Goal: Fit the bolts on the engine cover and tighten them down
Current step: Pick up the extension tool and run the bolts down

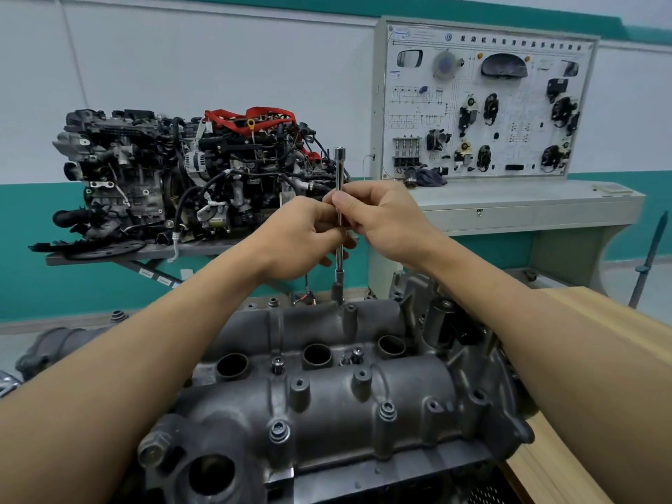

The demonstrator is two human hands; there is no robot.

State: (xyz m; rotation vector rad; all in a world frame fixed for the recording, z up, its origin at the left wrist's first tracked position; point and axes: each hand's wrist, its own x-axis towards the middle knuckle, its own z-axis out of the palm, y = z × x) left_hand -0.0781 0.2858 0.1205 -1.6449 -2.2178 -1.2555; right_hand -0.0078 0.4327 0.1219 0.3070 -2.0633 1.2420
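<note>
Hands meet on an upright steel driver (339, 165) in the head view. The left hand (298, 238) has its fingers curled round the shaft, just below the right hand (381, 220), which pinches the shaft between thumb and fingers. The driver's top end stands free above both hands, and its dark socket end touches the far edge of the cover (411, 391). The grey cast cover lies across the lower frame, with 3 round wells (317, 354) in a row. 2 bolts (279, 431) sit along its near edge, and 2 more stand in the middle row between the wells. Behind, an engine (163, 169) rests on a stand (145, 254) to the left, and a training board (483, 114) stands to the right. A wooden top (618, 376) lies beside the right forearm.
</note>
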